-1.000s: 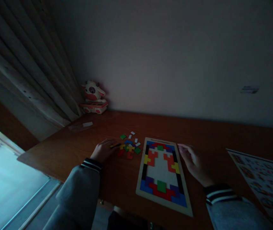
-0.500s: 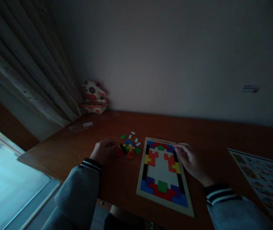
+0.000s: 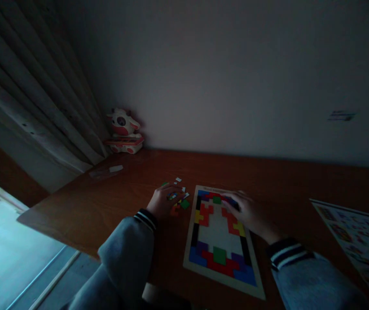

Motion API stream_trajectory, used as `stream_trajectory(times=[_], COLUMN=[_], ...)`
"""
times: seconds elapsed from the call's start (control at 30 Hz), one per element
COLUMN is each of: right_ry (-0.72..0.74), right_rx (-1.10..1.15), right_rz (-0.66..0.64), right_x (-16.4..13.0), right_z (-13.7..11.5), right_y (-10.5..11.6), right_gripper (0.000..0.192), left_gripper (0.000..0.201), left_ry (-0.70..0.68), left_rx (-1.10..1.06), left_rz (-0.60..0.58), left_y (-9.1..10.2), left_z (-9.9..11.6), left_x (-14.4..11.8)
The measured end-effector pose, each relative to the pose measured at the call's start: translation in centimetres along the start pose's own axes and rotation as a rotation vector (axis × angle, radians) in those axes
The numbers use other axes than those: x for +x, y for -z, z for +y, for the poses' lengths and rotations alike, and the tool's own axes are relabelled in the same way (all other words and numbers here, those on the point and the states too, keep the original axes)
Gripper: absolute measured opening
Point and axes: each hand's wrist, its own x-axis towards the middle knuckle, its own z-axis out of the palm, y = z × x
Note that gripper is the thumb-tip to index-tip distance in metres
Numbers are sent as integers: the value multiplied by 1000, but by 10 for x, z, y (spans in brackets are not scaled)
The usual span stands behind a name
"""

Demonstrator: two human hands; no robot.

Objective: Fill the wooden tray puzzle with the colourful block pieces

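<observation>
Puzzle board (image 3: pixel 226 280) nearest me on the brown desk (image 3: pixel 74 211), lower end packed around a green square (image 3: pixel 219 255). Pattern looks just as it did a second ago where I can see it; pale middle still bare between the left orange piece (image 3: pixel 206 214) and its match on the right, so I count no new piece laid. Both hands have shifted inward. My left hand (image 3: pixel 163 201) has slid from the edge of the loose heap to over it, fingers arched down; can't make out whether they pinch anything. The black bar that showed there half a second ago is out of sight, perhaps under my palm. A loose green piece (image 3: pixel 184 204) shows beside my fingers. My right hand (image 3: pixel 251 214), lately at the board's right edge, now covers its upper right corner, fingers bent, thumb near the upper green square (image 3: pixel 217 199); any grip is too dark to judge. White chips (image 3: pixel 178 179) lie beyond my left hand; farthest, a cow toy (image 3: pixel 123 125) against the wall.
</observation>
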Motion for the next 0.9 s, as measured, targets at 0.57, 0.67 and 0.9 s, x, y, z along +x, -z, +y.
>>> stream_trajectory(times=[0.57,0.67,0.9], right_ry=[-31,-101,-225], right_rx=[-191,-114,101], right_rz=[-42,-52,-22], right_x=[5,14,16], right_z=[-7,-8,-5], right_y=[-16,-16,-11], right_gripper=[26,24,30], left_gripper=[13,15,14], left_ry=[-24,-39,-54], left_rx=[-55,-55,-52], left_rz=[-14,-18,-55], left_y=[-41,-42,-42], left_z=[-5,-2,-2], left_x=[9,10,11])
